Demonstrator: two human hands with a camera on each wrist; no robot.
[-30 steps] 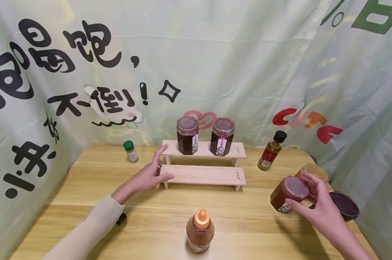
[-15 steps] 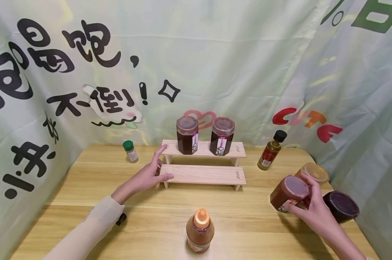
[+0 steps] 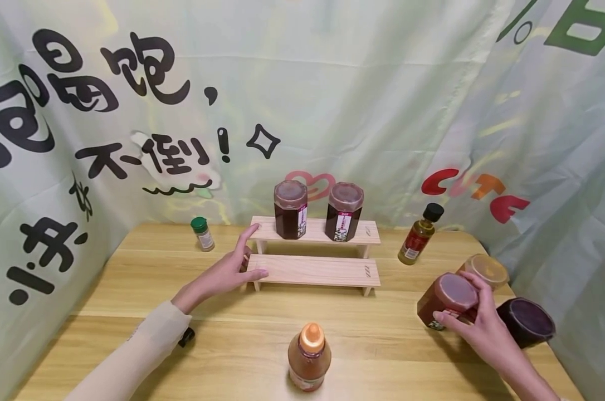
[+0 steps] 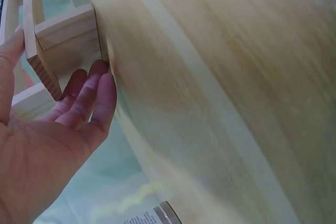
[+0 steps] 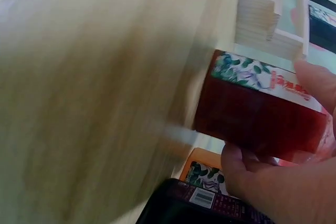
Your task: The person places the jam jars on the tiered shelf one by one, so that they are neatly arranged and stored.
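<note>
My right hand (image 3: 483, 323) grips a hexagonal jar (image 3: 445, 301) of reddish-brown contents between thumb and fingers, at the right of the table. A flowered label shows on this jar (image 5: 262, 114) in the right wrist view. At the left end of a two-step wooden display rack (image 3: 307, 270), my left hand (image 3: 227, 273) holds on. Its thumb lies on the lower step and its index finger reaches the upper one; in the left wrist view the other fingers (image 4: 86, 98) curl against the rack's leg. Two dark hexagonal jars (image 3: 291, 214) (image 3: 344, 217) stand on the upper step.
Behind the right hand stand an amber jar (image 3: 488, 270) and a dark purple jar (image 3: 525, 323). A black-capped oil bottle (image 3: 415, 239) is right of the rack, a green-capped shaker (image 3: 202, 234) left. An orange-capped squeeze bottle (image 3: 310, 362) stands in front. Printed cloth (image 3: 382, 100) surrounds the table.
My right hand's fingers and thumb have settled closer round the reddish-brown jar, which has barely moved. The left hand keeps its place on the rack.
</note>
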